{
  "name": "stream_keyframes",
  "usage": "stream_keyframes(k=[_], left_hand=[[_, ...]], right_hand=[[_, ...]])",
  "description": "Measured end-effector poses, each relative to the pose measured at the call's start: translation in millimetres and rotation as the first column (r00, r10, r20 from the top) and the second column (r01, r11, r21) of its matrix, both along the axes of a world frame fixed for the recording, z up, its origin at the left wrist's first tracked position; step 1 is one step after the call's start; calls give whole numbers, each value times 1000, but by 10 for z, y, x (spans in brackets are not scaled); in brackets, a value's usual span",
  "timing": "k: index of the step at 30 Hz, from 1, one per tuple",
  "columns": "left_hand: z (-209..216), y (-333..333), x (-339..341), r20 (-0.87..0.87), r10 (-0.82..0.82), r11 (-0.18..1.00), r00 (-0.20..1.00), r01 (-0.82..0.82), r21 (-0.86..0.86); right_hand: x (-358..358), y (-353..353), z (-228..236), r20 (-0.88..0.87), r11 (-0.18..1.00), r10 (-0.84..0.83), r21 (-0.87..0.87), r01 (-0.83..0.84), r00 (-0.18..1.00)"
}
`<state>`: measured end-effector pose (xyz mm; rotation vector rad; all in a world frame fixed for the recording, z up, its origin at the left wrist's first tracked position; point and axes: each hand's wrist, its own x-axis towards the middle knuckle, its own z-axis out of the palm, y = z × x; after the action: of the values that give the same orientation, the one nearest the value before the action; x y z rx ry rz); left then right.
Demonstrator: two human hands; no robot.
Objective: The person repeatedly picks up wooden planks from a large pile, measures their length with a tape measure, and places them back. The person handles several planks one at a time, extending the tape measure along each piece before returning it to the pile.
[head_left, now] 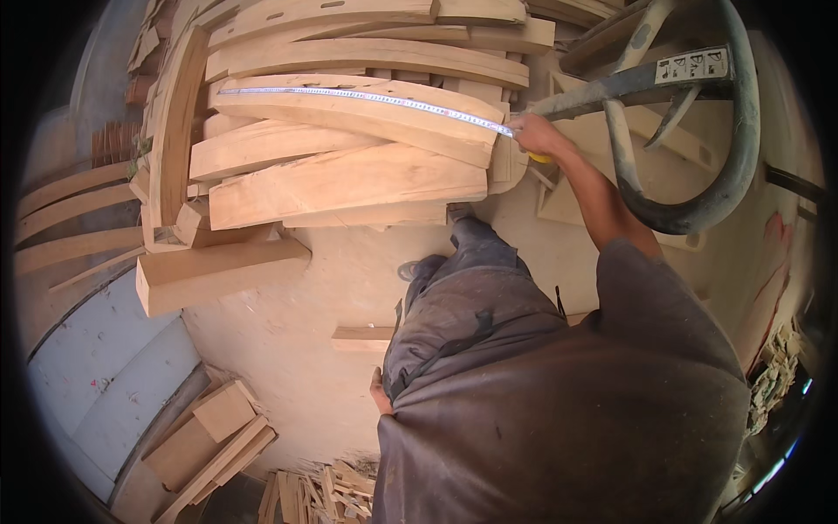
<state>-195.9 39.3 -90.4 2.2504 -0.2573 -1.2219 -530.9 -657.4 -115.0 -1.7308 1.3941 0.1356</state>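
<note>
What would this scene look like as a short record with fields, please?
Right hand: holds a tape measure with yellow on its case
Tape blade: drawn out lengthwise over a curved wooden plank
Left hand: at the person's left side, partly hidden; grip unclear
Around the plank: other wooden planks, stacked
Left: thick wooden beam
Right: grey curved frame

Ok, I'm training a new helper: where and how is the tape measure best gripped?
Probably by its yellow case, from the right, where the right hand grips it. The case, mostly hidden by the hand, sits just past the right end of the curved plank, while the thin blade stretches left along the plank.
</note>
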Motion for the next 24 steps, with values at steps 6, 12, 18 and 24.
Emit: stream_keyframes(k=[6,12,18,24], left_hand=[[68,-66,-251,-74,148,989,986,-147,19],[76,-331,-421,-107,339,941,935,-337,34],[-4,-195,-362,-78,427,903,901,-429,-4],[-309,395,-118,-25,352,936,936,-352,-4]], right_hand=[[60,1,59,-20,1000,2,-4,-2,1000],[0,62,-45,-12,962,151,-229,-149,989],[267,451,260,38,953,169,-262,-154,985],[812,1147,619,214,999,14,-45,-5,977]])
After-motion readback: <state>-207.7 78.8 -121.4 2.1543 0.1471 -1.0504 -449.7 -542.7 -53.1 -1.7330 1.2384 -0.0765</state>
